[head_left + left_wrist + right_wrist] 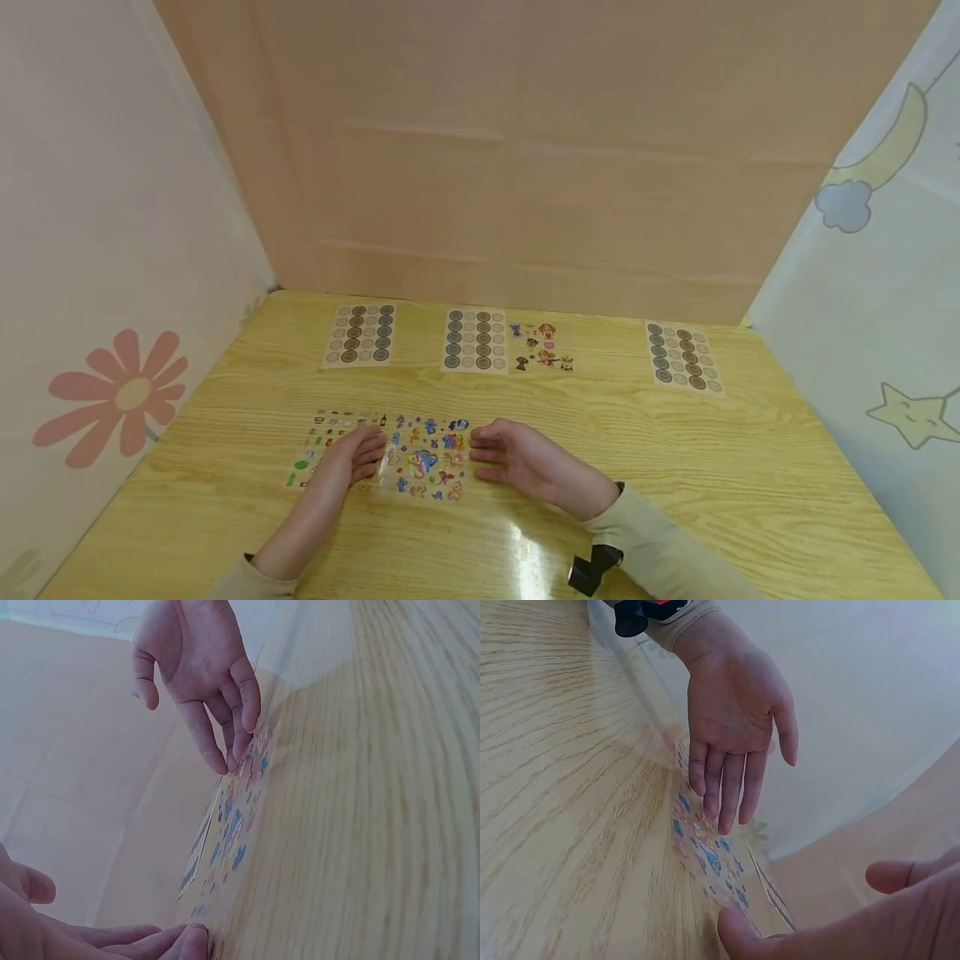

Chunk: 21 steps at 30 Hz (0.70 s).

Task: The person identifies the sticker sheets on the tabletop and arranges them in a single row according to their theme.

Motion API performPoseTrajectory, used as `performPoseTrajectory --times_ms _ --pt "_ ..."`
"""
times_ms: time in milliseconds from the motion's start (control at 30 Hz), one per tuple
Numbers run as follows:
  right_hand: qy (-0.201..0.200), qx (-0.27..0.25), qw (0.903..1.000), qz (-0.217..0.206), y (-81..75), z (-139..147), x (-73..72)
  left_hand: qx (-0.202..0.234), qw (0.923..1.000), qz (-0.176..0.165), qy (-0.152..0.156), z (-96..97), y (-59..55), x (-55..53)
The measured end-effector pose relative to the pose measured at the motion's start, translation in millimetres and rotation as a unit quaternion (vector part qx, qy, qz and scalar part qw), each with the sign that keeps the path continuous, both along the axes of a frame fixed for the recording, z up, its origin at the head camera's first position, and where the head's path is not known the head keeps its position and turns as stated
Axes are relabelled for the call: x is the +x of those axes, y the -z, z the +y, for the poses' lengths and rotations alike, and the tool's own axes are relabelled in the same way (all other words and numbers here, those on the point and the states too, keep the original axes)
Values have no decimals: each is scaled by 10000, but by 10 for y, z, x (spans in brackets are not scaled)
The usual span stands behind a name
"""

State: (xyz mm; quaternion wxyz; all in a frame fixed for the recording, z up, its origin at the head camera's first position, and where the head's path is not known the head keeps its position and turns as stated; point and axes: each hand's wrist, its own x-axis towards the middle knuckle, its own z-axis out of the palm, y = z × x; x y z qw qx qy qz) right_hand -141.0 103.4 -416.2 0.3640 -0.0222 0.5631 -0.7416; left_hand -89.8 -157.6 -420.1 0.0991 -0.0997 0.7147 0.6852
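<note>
A clear sticker sheet with colourful cartoon figures [422, 461] lies flat on the table between the two hands. To its left is a second clear sheet with small pictures [302, 464], partly covered by my left hand [352, 458]. That hand's fingertips are at the left edge of the cartoon sheet, fingers nearly straight. My right hand [525, 461] is at the sheet's right edge, palm facing inward, fingers extended and thumb apart. In the left wrist view, the right hand [206, 682] has its fingertips close over the sheet. Neither hand grips anything.
Along the back of the wooden table [600, 425] lie sheets with rows of round coin-like prints: one at left [360, 336], one in the middle [474, 340], one at right [682, 357]. A small sticker sheet [543, 346] adjoins the middle one. Printed cloth walls surround the table.
</note>
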Motion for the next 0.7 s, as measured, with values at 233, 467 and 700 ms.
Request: performPoseTrajectory --times_ms 233,467,700 --pt "-80 78 9999 86 -25 6 30 -39 10000 -24 -37 -1 -7 5" --pt "-124 127 9998 131 -40 6 25 -98 9999 -82 -49 -8 0 -3" --pt "-136 124 9997 128 -54 14 17 -85 9999 -56 -23 -9 -1 6"
